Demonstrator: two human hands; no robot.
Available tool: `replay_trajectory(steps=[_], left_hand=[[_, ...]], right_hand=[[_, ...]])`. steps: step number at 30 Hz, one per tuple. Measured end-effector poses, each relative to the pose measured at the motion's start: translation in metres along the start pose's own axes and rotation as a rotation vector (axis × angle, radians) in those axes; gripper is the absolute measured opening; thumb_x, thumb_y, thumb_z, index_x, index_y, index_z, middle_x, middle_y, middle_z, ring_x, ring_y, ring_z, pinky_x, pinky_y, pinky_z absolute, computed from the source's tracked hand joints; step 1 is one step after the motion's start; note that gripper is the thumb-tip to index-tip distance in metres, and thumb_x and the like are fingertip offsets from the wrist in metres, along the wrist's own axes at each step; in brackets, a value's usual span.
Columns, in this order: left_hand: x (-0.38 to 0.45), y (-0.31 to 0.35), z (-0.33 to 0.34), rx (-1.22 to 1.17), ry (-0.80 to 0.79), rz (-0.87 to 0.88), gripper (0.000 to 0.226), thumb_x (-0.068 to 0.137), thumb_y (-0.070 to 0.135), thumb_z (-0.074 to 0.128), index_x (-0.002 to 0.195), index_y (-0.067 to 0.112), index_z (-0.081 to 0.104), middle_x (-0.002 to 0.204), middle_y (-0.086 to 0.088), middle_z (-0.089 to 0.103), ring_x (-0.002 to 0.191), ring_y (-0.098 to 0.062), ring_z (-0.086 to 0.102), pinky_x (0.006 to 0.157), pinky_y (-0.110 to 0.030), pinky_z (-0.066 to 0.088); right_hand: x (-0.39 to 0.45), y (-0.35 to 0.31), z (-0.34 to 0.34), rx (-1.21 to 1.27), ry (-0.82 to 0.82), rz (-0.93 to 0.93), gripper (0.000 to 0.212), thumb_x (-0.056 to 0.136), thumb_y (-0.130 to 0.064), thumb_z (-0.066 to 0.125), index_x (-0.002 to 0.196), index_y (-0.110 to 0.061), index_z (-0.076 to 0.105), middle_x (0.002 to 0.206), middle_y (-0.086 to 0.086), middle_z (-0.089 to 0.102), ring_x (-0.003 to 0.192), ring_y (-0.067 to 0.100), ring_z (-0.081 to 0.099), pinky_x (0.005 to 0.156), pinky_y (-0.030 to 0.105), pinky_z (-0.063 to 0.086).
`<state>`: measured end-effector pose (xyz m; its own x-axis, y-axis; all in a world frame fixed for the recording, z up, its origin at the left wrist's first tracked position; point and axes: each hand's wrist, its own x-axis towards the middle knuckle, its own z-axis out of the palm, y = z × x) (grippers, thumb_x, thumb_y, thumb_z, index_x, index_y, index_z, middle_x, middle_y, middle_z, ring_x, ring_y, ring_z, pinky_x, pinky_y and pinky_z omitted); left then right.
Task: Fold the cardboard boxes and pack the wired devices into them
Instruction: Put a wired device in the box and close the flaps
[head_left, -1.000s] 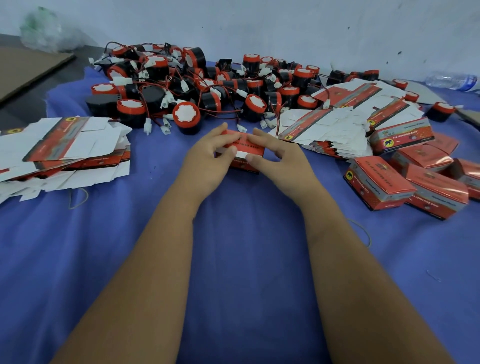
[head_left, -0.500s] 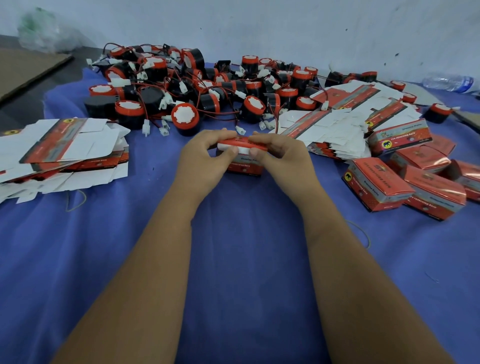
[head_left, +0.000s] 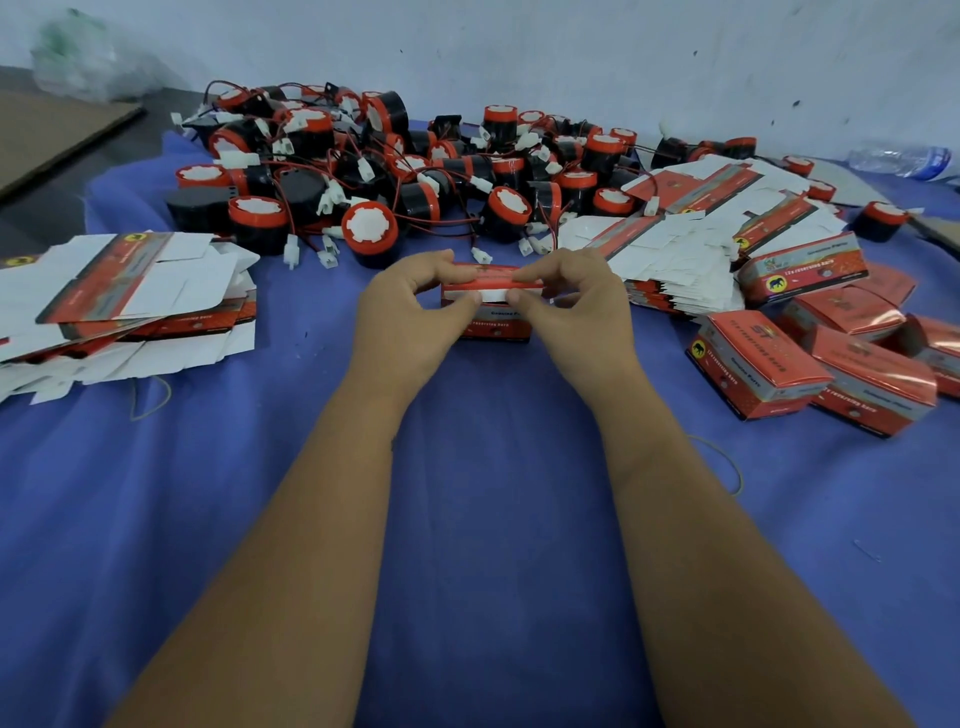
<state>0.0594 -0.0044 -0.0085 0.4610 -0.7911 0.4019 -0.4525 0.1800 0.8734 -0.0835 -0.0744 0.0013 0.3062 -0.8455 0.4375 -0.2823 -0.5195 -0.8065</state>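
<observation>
A small red cardboard box (head_left: 493, 317) stands on the blue cloth at centre. My left hand (head_left: 410, 312) grips its left end and my right hand (head_left: 576, 306) its right end. Both thumbs and forefingers pinch the white tuck flap of the lid along the box's top front edge. Whatever is inside the box is hidden. Behind it lies a heap of black and red round wired devices (head_left: 405, 171) with white connectors. Flat unfolded boxes lie in a stack at the left (head_left: 124, 291) and another at the right (head_left: 691, 244).
Several closed red boxes (head_left: 831, 353) lie at the right. A clear plastic bottle (head_left: 904, 158) rests by the wall at far right. Rubber bands (head_left: 150, 397) lie on the cloth. Brown cardboard (head_left: 47, 130) sits at far left.
The lid has come down: it stood partly raised with fingers spread over it, and now both hands pinch its white flap at the box's front edge.
</observation>
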Motion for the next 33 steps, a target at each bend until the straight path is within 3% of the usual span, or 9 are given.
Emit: replay_trajectory(steps=[6,10,15,17,19,22,25,29,33], left_hand=[[-0.002,0.003,0.006,0.44,0.02,0.3,0.027,0.079,0.006,0.076,0.106,0.009,0.075,0.111,-0.006,0.068,0.108,-0.028,0.054,0.092,-0.026,0.038],[-0.002,0.001,0.006,0.452,0.025,0.254,0.019,0.086,0.01,0.072,0.103,0.012,0.078,0.098,-0.006,0.07,0.095,-0.029,0.055,0.083,-0.042,0.045],[-0.004,0.001,0.01,0.475,0.025,0.204,0.013,0.089,0.02,0.072,0.099,0.015,0.078,0.109,0.0,0.064,0.102,-0.017,0.049,0.081,-0.026,0.042],[-0.006,0.003,0.009,0.347,0.053,0.112,0.013,0.094,0.025,0.065,0.098,0.018,0.076,0.119,0.004,0.058,0.101,-0.005,0.049,0.078,-0.012,0.04],[-0.005,0.01,0.006,0.011,0.036,-0.06,0.02,0.101,0.029,0.051,0.098,0.026,0.071,0.111,0.008,0.066,0.091,0.0,0.059,0.076,-0.018,0.048],[-0.005,0.019,0.003,-0.379,-0.106,-0.27,0.035,0.108,0.041,0.028,0.114,0.033,0.062,0.088,0.003,0.077,0.078,-0.015,0.072,0.069,-0.032,0.06],[-0.004,0.016,0.003,-0.541,-0.112,-0.337,0.055,0.105,0.052,0.017,0.131,0.023,0.056,0.084,-0.001,0.076,0.084,-0.017,0.073,0.072,-0.03,0.059],[0.006,0.013,-0.003,-0.793,0.171,-0.519,0.056,0.106,0.05,0.02,0.122,0.015,0.06,0.081,-0.001,0.073,0.079,-0.015,0.072,0.069,-0.031,0.057],[0.008,0.012,-0.005,-0.804,0.305,-0.525,0.046,0.108,0.043,0.022,0.104,0.018,0.061,0.088,-0.007,0.07,0.082,-0.019,0.069,0.072,-0.032,0.058]], right_hand=[[-0.001,0.002,0.0,-0.085,0.055,-0.117,0.005,0.081,-0.005,0.073,0.085,-0.006,0.071,0.095,-0.001,0.053,0.086,0.004,0.05,0.075,0.005,0.037],[-0.001,0.003,0.001,-0.172,0.01,-0.164,0.003,0.08,-0.005,0.069,0.078,-0.005,0.07,0.094,0.001,0.057,0.095,0.019,0.054,0.08,0.02,0.044],[-0.003,-0.004,0.005,-0.249,0.0,-0.144,0.015,0.081,-0.011,0.065,0.068,-0.006,0.059,0.096,0.001,0.059,0.098,0.018,0.05,0.083,0.038,0.045],[-0.006,-0.01,0.005,-0.39,-0.028,-0.205,0.016,0.08,-0.018,0.065,0.072,-0.01,0.053,0.102,0.003,0.061,0.102,0.022,0.051,0.091,0.037,0.041],[-0.009,-0.015,0.006,-0.644,0.027,-0.323,0.016,0.081,-0.022,0.061,0.075,-0.01,0.055,0.098,0.007,0.063,0.097,0.028,0.054,0.092,0.038,0.036],[-0.013,-0.031,0.01,-0.894,0.24,-0.456,0.015,0.081,-0.017,0.058,0.071,-0.007,0.061,0.083,0.01,0.062,0.08,0.031,0.057,0.079,0.041,0.041],[-0.021,-0.05,0.024,-0.859,0.199,-0.525,0.011,0.082,-0.017,0.065,0.079,-0.007,0.065,0.084,0.011,0.062,0.074,0.029,0.058,0.063,0.036,0.04],[-0.029,-0.059,0.052,-0.609,-0.175,-0.321,0.019,0.099,-0.022,0.044,0.114,-0.012,0.05,0.102,0.004,0.053,0.079,0.023,0.053,0.056,0.032,0.028],[-0.019,-0.043,0.053,-0.783,-0.116,-0.086,0.035,0.097,-0.028,0.043,0.129,-0.015,0.036,0.108,0.008,0.058,0.098,0.03,0.056,0.07,0.04,0.038]])
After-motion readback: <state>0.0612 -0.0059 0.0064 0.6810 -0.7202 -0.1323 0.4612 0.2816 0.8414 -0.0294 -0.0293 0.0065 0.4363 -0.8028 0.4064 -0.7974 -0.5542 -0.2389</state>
